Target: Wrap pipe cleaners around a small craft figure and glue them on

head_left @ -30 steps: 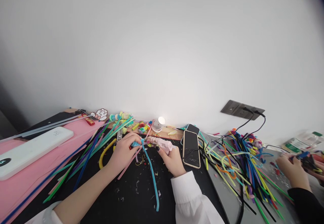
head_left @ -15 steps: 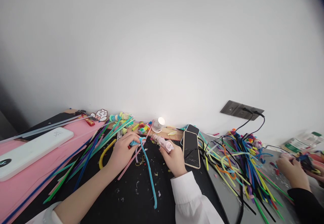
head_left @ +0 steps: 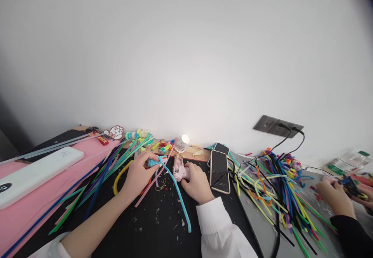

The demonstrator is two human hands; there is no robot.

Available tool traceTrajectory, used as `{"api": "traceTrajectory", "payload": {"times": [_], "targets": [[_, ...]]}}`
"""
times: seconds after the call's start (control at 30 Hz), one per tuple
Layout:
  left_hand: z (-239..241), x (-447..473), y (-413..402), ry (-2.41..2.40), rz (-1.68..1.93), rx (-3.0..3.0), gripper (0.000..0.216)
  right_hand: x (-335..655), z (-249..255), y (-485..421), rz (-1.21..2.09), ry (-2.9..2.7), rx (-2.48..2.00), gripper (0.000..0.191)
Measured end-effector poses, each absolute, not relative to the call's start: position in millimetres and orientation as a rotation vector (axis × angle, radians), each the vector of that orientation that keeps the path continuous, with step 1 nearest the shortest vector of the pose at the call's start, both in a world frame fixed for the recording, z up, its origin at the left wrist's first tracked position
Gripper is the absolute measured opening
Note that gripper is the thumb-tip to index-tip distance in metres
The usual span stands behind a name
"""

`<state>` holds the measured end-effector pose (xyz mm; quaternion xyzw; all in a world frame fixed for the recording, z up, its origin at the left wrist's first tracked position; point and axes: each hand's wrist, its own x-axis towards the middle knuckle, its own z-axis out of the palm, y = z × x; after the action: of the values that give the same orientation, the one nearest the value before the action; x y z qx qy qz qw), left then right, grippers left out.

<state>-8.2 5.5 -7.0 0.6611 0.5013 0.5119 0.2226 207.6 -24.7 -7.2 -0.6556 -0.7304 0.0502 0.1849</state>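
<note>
My left hand (head_left: 136, 175) pinches a coiled blue pipe cleaner (head_left: 153, 162) between thumb and fingers. Its long free strand (head_left: 179, 192) curves down to the right over the black mat (head_left: 145, 223). My right hand (head_left: 198, 184) is closed around the handle of a pale pink glue gun (head_left: 180, 172), which lies low over the mat, its nozzle end toward the wall. A pink pipe cleaner (head_left: 148, 188) runs slantwise between my hands. Behind the glue gun stands a white paper cup (head_left: 182, 143).
Two phones, the nearer one (head_left: 220, 171) beside my right hand, border tangled pipe cleaners (head_left: 287, 192). More pipe cleaners (head_left: 99, 180) and a white power bank (head_left: 43, 172) lie left. Cables hang from a wall socket (head_left: 276, 126). Another person's hand (head_left: 335, 196) works at far right.
My right hand has turned the glue gun so that its body now points away and sits lower, left of my fingers. The blue strand's free end has swung right.
</note>
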Motion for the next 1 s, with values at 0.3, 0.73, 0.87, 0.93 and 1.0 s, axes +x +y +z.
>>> {"api": "traceTrajectory", "payload": {"times": [0.3, 0.73, 0.87, 0.93, 1.0], "targets": [[-8, -7, 6, 1.37, 1.378, 1.744, 0.014, 197, 7, -33, 0.083, -2.045, -1.464, 0.032], [-5, 2, -3, 1.111, 1.059, 2.026, 0.005, 186, 0, -35, 0.376, -1.87, -1.2, 0.032], [-5, 3, -4, 1.02, 0.975, 2.038, 0.003, 188, -1, -31, 0.552, -1.746, -1.194, 0.04], [-5, 4, -5, 0.977, 0.941, 2.022, 0.006, 189, -1, -30, 0.601, -1.712, -1.185, 0.044], [-5, 4, -6, 0.932, 0.906, 1.995, 0.007, 190, -1, -29, 0.642, -1.669, -1.17, 0.045]]}}
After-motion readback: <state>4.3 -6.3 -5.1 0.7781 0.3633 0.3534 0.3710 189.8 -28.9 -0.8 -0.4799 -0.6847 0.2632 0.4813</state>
